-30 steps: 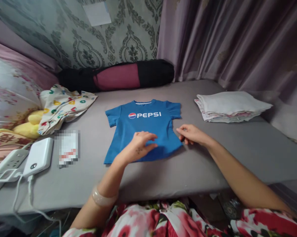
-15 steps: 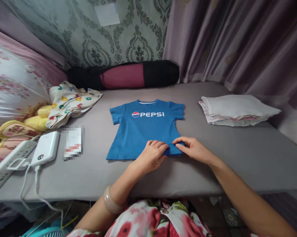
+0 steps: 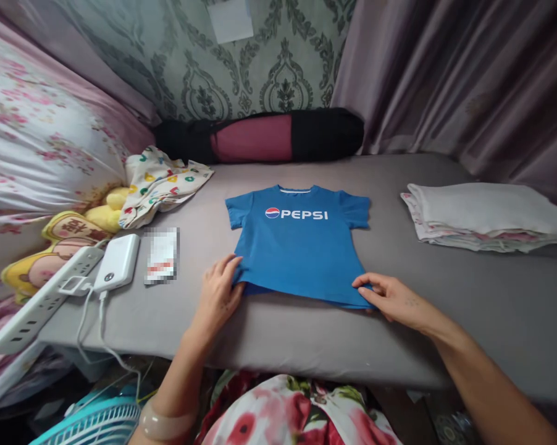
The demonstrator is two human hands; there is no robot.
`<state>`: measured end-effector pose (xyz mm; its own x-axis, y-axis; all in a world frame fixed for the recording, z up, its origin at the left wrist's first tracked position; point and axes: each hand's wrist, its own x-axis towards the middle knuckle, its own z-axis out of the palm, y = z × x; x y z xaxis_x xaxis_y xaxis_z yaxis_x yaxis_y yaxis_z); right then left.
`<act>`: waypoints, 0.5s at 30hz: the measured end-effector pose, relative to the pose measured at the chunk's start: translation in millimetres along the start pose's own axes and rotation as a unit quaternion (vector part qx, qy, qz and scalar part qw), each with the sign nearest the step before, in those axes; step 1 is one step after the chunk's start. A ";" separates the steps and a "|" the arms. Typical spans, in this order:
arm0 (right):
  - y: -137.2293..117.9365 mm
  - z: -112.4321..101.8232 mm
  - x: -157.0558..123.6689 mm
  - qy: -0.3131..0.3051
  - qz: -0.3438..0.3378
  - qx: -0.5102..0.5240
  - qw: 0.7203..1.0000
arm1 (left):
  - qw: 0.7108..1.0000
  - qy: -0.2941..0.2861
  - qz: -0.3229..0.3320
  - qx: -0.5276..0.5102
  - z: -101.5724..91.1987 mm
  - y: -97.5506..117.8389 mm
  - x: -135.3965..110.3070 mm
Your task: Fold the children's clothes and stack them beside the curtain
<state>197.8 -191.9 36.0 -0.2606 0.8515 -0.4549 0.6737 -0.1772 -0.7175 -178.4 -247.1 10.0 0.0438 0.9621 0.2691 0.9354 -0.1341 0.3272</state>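
A blue T-shirt (image 3: 299,250) with a PEPSI print lies spread out, front up, its collar pointing away from me. My left hand (image 3: 220,287) pinches its lower left corner, and the hem there is lifted a little off the sheet. At the lower right corner, my right hand (image 3: 387,300) grips the hem between thumb and fingers. Both sleeves lie flat out to the sides. A pale bangle (image 3: 167,422) circles my left wrist.
The grey-sheeted surface (image 3: 278,337) ends just in front of me. Folded white cloths (image 3: 486,213) are stacked at right. To the left lie a patterned garment (image 3: 160,182), a blurred-out packet (image 3: 162,254), a white power bank (image 3: 117,262) and a power strip (image 3: 47,303). A long bolster (image 3: 255,137) lines the back.
My left hand has moved from the middle of the hem to the lower left corner and taken hold there. My right hand stays at the right corner. The view has shifted left.
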 end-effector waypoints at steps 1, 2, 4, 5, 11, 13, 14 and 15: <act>0.7 0.0 0.9 0.027 -0.023 -0.018 0.999 | 0.999 0.018 -0.033 0.001 -0.7 -6.8 -3.6; 1.5 0.3 1.9 0.053 -0.045 -0.036 0.997 | 0.998 0.031 -0.063 0.000 -1.1 -12.0 -6.4; 3.3 1.8 3.9 0.087 -0.070 -0.069 0.991 | 0.993 0.037 -0.113 -0.013 -1.7 -17.1 -9.5; 4.0 2.8 4.8 0.090 -0.075 -0.079 0.990 | 0.990 0.030 -0.134 -0.025 -2.2 -17.4 -9.7; 3.6 0.8 5.8 0.060 -0.062 -0.058 0.995 | 0.987 0.019 -0.130 -0.091 -14.4 -14.5 -6.0; 4.0 -1.8 5.7 0.051 -0.057 -0.045 0.996 | 0.996 0.015 -0.068 -0.060 -19.9 -18.5 -7.3; 4.8 -2.8 5.8 0.046 -0.055 -0.043 0.996 | 0.998 0.004 -0.040 -0.037 -22.4 -21.0 -8.4; 5.8 -3.4 6.1 0.040 -0.054 -0.044 0.997 | 1.000 -0.011 -0.018 -0.012 -24.6 -23.3 -9.5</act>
<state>202.5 -186.1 30.9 -0.2809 0.9007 -0.3314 0.7037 -0.0414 -0.7093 -209.2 -259.0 22.1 0.0186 0.9712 0.2374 0.9277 -0.1054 0.3583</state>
